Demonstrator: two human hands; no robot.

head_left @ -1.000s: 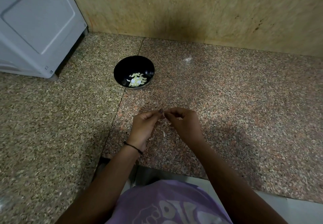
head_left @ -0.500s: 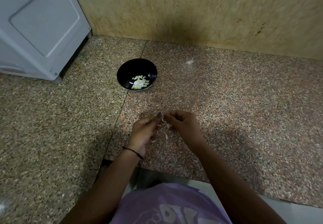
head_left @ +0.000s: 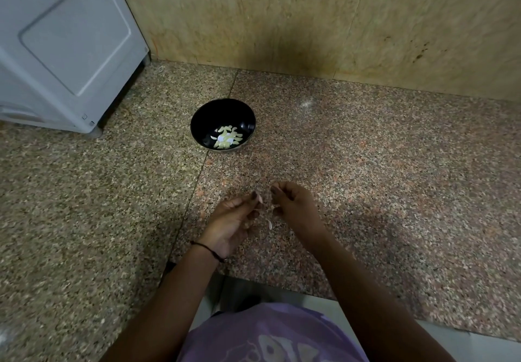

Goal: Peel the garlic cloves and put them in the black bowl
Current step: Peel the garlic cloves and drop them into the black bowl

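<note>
The left hand (head_left: 234, 220) pinches a small pale garlic clove (head_left: 260, 198) between thumb and forefinger; the remaining fingers are loosely curled. The right hand (head_left: 296, 203), just beside it and not touching, has its fingers curled, with a pale scrap of garlic skin (head_left: 275, 206) pinched at the tips. Motion blur hides finer detail. A loose skin flake (head_left: 269, 224) shows below the gap between the hands. A black cord (head_left: 208, 248) circles the left wrist. The black bowl (head_left: 197, 124) stands on the speckled granite floor (head_left: 394, 178), well beyond the hands, holding peeled cloves (head_left: 227, 140). A white appliance (head_left: 56, 45) stands far left.
</note>
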